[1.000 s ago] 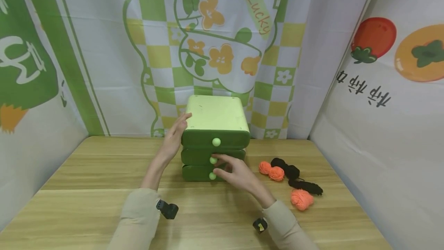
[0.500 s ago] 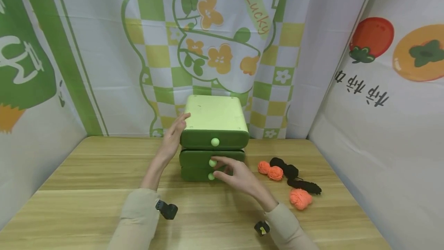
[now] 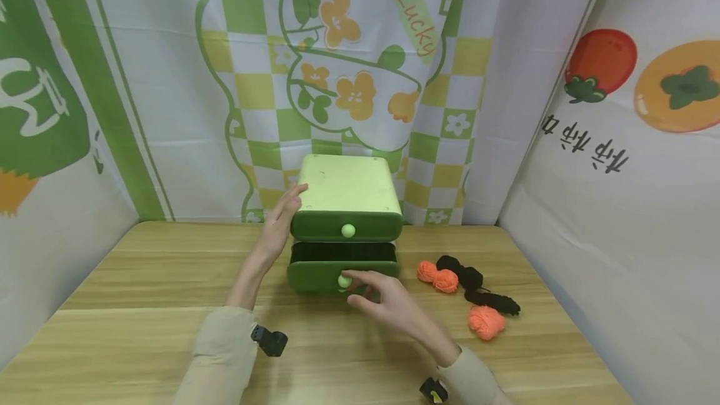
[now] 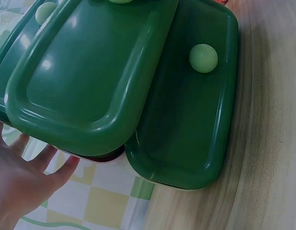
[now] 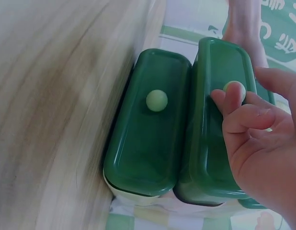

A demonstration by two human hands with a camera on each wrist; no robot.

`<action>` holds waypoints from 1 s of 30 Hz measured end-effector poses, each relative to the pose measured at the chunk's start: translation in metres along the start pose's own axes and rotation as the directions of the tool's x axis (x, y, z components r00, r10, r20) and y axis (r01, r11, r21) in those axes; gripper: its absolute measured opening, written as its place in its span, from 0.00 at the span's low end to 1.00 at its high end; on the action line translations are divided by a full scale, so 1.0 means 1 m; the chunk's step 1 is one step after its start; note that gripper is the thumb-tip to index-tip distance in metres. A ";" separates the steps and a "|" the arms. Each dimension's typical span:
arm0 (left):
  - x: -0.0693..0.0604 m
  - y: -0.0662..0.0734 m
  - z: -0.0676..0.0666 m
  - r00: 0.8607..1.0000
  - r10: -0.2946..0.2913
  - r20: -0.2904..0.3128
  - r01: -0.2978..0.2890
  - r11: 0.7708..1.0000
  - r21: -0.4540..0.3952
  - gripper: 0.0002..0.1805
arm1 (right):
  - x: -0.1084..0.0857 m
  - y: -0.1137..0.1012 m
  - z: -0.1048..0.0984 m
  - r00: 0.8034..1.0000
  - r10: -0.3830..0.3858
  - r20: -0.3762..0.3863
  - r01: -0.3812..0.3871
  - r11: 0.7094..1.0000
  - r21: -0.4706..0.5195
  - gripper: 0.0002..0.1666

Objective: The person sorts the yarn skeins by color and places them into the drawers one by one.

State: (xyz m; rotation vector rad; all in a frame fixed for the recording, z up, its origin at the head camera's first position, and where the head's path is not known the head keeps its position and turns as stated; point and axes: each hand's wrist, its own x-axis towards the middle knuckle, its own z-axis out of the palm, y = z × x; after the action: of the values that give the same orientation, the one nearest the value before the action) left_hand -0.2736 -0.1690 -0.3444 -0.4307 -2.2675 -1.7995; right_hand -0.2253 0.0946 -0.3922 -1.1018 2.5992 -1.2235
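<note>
A small cabinet point(image 3: 350, 183) with a pale green top and dark green drawer fronts stands on the table. Its middle drawer point(image 3: 312, 275) is pulled out, the dark inside showing from above. The right hand point(image 3: 390, 302) hooks its curled fingers at the round knob point(image 5: 239, 88) of that drawer, thumb held apart. Against the cabinet's left side rests the left hand point(image 3: 275, 227), fingers extended. The top drawer point(image 3: 315, 226) is closed, and so is the bottom drawer point(image 4: 184, 115), which the head view mostly hides behind the middle one.
To the cabinet's right lie orange yarn balls point(image 3: 486, 322) and black yarn bundles point(image 3: 492, 302) on the wooden table point(image 3: 140, 305). A patterned curtain point(image 3: 259, 89) hangs close behind the cabinet, with printed cloth walls at both sides.
The middle drawer has slid out toward the person, from closed to clearly open, as the right hand moved back with its knob. The left hand has stayed at the cabinet's side.
</note>
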 end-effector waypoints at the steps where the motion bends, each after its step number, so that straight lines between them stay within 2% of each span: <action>1: 0.000 0.000 0.000 1.000 -0.001 0.002 0.001 1.000 0.001 0.29 | -0.001 -0.001 0.001 1.000 -0.002 -0.005 0.002 1.000 -0.006 0.26; 18: 0.000 0.000 -0.001 1.000 -0.004 0.016 0.004 1.000 0.014 0.29 | -0.022 -0.012 0.005 1.000 0.002 -0.012 -0.002 1.000 -0.004 0.27; 30: 0.000 0.000 -0.001 1.000 -0.008 0.010 0.008 1.000 0.003 0.29 | -0.027 -0.017 0.007 1.000 -0.013 0.018 0.013 1.000 -0.004 0.27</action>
State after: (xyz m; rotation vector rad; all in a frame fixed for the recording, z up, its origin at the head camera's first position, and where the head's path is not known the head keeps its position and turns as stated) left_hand -0.2733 -0.1699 -0.3443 -0.4316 -2.2814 -1.8022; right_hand -0.1932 0.1003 -0.3916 -1.1267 2.5870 -1.2050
